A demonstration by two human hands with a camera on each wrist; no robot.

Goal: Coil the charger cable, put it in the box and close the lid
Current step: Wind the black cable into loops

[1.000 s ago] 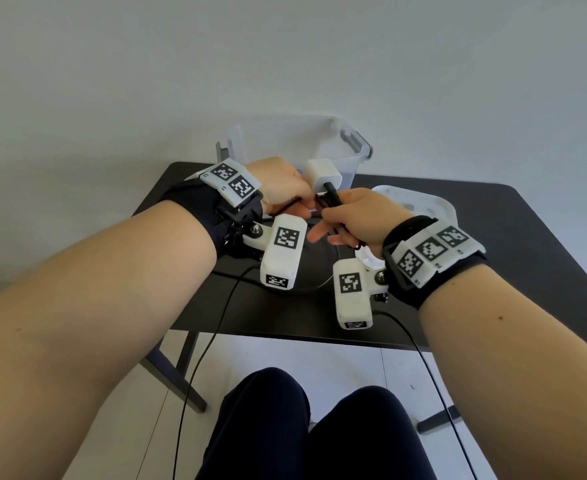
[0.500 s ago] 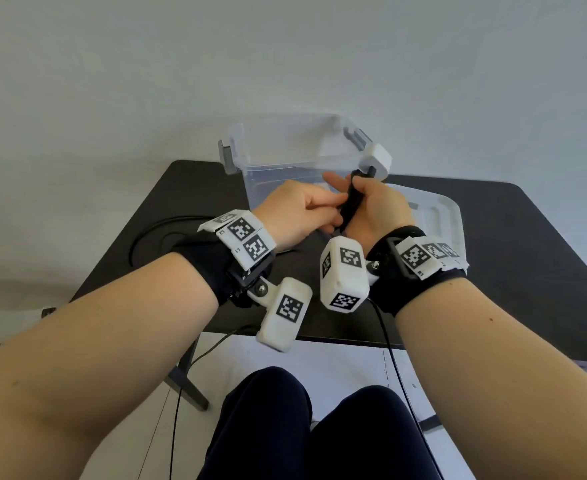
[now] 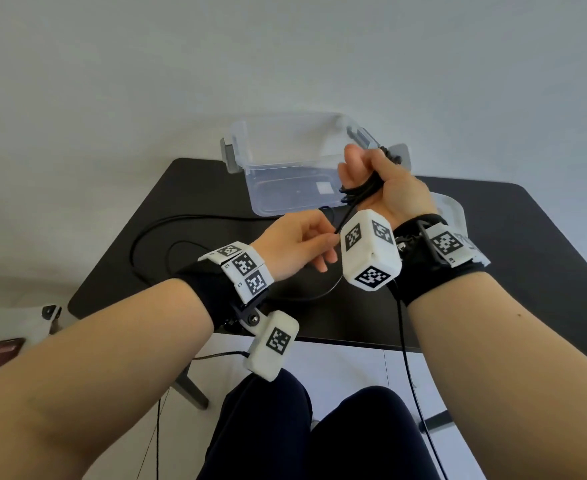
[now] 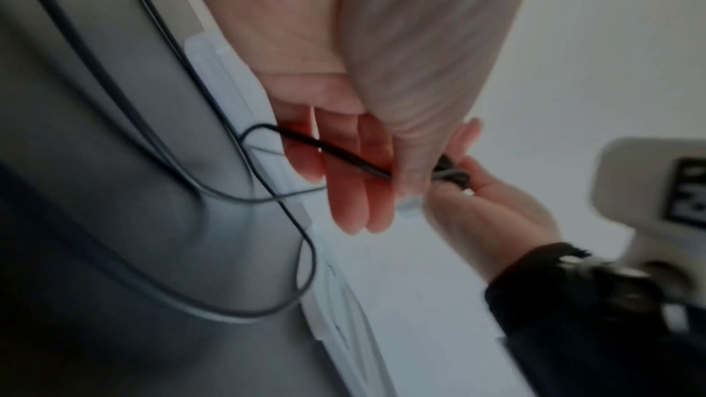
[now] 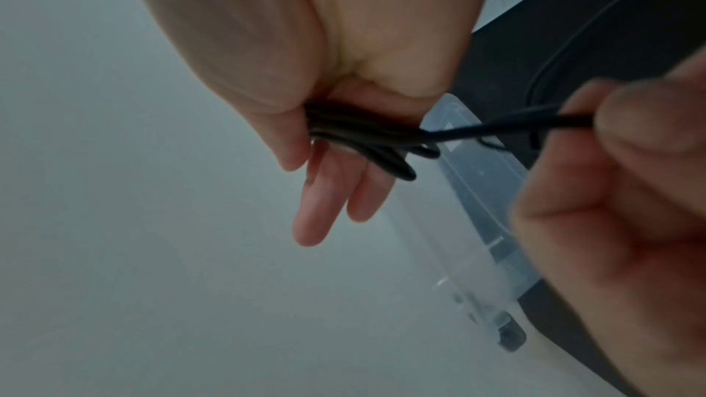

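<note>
Plain pale wall backs a dark worktop (image 3: 492, 237) on which a clear plastic box (image 3: 285, 188) stands open, its lid (image 3: 453, 206) lying flat on the worktop behind the right wrist. Compared with a second ago, the right hand (image 3: 385, 188) has risen from low over the near worktop to the box's right end, and the white charger plug, then plainly seen above the hands, is now largely hidden behind it; a pale corner past the fingers may be the plug, though this cannot be confirmed. Several turns of the black charger cable (image 3: 357, 192) are now wound on this hand, its fingers closed on the bundle. The left hand (image 3: 292, 240) pinches the free run of cable between thumb and fingers, just below the coil, feeding it. Judged from this, coiling is under way but incomplete: slack loops remain lying on the worktop left of the hands. Nothing is in the box, and the lid is off. Both wrist views are blurred. Thin wires from the wrist cameras hang below the worktop edge and should not be confused with the charger cable.
</note>
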